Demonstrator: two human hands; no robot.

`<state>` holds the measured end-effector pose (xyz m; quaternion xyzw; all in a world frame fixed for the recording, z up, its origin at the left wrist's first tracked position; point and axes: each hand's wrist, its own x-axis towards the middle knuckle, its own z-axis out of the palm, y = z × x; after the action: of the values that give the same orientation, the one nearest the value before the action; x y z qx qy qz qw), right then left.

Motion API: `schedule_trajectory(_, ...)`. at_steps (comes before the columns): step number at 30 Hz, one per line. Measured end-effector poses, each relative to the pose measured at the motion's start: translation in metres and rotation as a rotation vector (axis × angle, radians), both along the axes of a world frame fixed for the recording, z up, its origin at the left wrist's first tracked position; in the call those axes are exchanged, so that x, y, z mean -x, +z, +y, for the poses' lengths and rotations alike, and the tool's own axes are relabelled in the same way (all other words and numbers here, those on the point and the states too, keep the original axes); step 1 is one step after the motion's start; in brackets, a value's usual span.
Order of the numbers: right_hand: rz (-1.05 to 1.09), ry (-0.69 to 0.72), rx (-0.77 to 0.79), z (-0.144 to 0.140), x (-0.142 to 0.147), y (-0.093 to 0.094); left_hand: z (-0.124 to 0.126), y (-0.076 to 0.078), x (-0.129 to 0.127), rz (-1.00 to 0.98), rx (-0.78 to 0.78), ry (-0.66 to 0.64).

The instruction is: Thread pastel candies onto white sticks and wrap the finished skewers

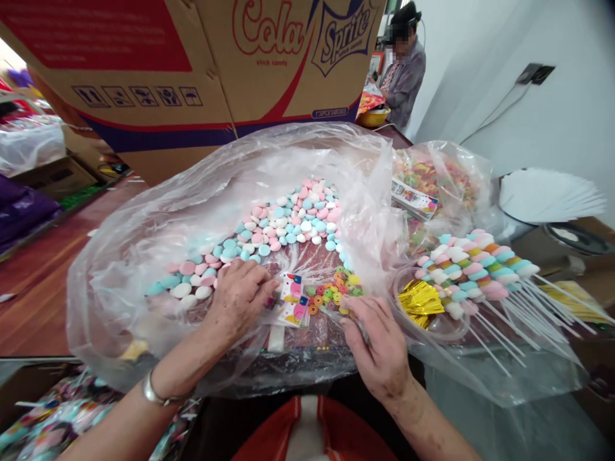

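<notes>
My left hand [241,298] is closed, fingers bent and thumb near the fingertips, just left of small printed cards [293,298] with a colourful design. What its fingers hold, if anything, is hidden. My right hand [377,339] reaches to the edge of a small pile of ring-shaped candies [331,289], fingers stretched and thumb apart. Its fingertips are at the candies. Behind both hands a heap of pink, blue and white round candies [288,221] lies on a clear plastic sheet [129,256].
Candy skewers on white sticks [480,266] lie at right, next to gold twist ties [420,301] in a round clear container. Behind them are a bag of ring candies [442,173] and stacked labels [414,198]. A large carton [192,77] stands at the back; another person [406,70] works beyond.
</notes>
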<state>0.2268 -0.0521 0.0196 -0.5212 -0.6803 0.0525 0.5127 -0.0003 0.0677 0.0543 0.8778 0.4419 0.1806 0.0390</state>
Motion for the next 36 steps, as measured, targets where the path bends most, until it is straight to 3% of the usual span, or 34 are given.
schedule_trajectory(5,0.354,0.074,0.345,0.022,0.019,0.016,-0.022,0.015,-0.026,-0.076,-0.135,-0.117)
schedule_trajectory(10,0.399,0.155,0.381,0.035,0.009,0.022,-0.032,0.026,-0.037,-0.168,-0.188,-0.203)
schedule_trajectory(12,0.353,0.225,0.393,0.034,0.002,0.026,-0.03,0.032,-0.038,-0.16,-0.053,-0.314)
schedule_trajectory(14,0.319,0.266,0.411,0.032,-0.003,0.03,-0.027,0.037,-0.039,-0.168,0.199,-0.373)
schedule_trajectory(18,0.292,0.263,0.426,0.028,-0.006,0.034,-0.021,0.037,-0.043,-0.256,0.691,-0.269)
schedule_trajectory(21,0.197,0.251,0.361,0.026,-0.006,0.034,-0.02,0.031,-0.044,-0.282,0.806,-0.248)
schedule_trajectory(26,0.042,0.212,0.213,0.027,-0.009,0.033,-0.022,0.029,-0.047,-0.278,0.771,-0.249)
schedule_trajectory(30,-0.055,0.129,0.146,0.029,-0.008,0.034,-0.023,0.028,-0.042,-0.336,0.639,-0.238)
schedule_trajectory(33,-0.04,0.098,0.107,0.031,-0.006,0.035,-0.021,0.021,-0.034,-0.269,0.535,-0.284)
schedule_trajectory(36,0.077,0.135,0.166,0.03,-0.006,0.038,-0.019,0.016,-0.031,-0.241,0.464,-0.312)
